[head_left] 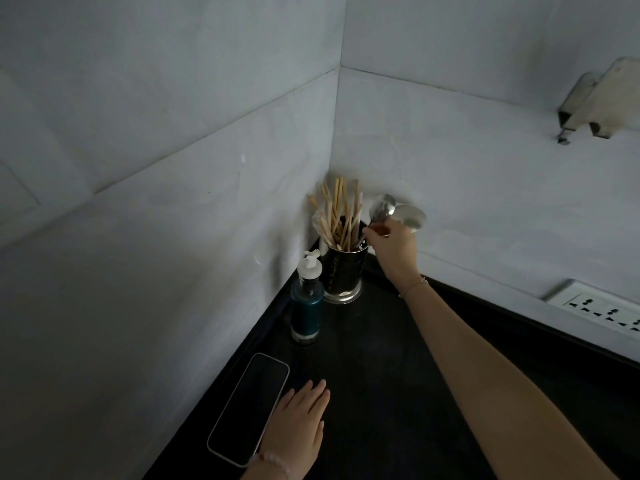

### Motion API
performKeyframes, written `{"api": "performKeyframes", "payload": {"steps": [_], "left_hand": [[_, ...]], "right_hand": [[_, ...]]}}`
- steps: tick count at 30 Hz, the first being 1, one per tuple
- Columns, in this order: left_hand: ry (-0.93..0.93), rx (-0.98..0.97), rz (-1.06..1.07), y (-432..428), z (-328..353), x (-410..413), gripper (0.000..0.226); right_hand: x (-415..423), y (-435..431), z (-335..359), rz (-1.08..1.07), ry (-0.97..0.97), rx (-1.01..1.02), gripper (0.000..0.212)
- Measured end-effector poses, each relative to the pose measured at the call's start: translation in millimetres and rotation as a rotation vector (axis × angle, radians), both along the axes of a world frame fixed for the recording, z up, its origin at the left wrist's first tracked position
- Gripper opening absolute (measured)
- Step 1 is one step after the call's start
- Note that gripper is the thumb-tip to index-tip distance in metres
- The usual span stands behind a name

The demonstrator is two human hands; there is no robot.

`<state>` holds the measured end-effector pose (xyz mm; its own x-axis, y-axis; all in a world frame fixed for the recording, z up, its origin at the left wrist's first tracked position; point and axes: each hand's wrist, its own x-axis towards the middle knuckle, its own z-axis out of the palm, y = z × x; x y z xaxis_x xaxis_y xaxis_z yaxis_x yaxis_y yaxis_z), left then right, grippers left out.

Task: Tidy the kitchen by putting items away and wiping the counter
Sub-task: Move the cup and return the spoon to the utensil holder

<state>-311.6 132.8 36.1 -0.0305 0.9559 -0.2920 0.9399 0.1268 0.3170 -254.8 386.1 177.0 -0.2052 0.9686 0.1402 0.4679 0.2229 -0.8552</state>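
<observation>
Single view: head camera, wide-angle, worn by person. Looks forward and down over dark table [398,358] and faces corner where two walls [207,98] meet. Holder with chopsticks [343,271] in that corner sits near frame centre. Left hand [298,431] low in frame, closest to lens, flat beside phone [249,407]. Right hand [394,247] farther out at corner, pinching spoons [382,209]. Socket strip [595,304] at right edge, metal bracket [595,98] upper right.

shiny metal holder [343,275], wooden chopsticks [337,216], matt counter [381,358]
</observation>
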Motion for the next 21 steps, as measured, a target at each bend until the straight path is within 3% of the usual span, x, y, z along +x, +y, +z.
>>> {"api": "performKeyframes", "payload": {"steps": [8, 16, 21], "left_hand": [[-0.012, -0.007, 0.003, 0, -2, 0, 0.053], [-0.017, -0.023, -0.003, 1, -5, -2, 0.054], [0.005, -0.033, -0.009, 1, -4, 0, 0.053]], "right_hand": [[1, -4, -15, 0.074, -0.158, -0.093, 0.023], [5, -3, -22, 0.074, -0.104, -0.143, 0.022], [32, -15, -24, 0.054, -0.009, -0.247, 0.032]]}}
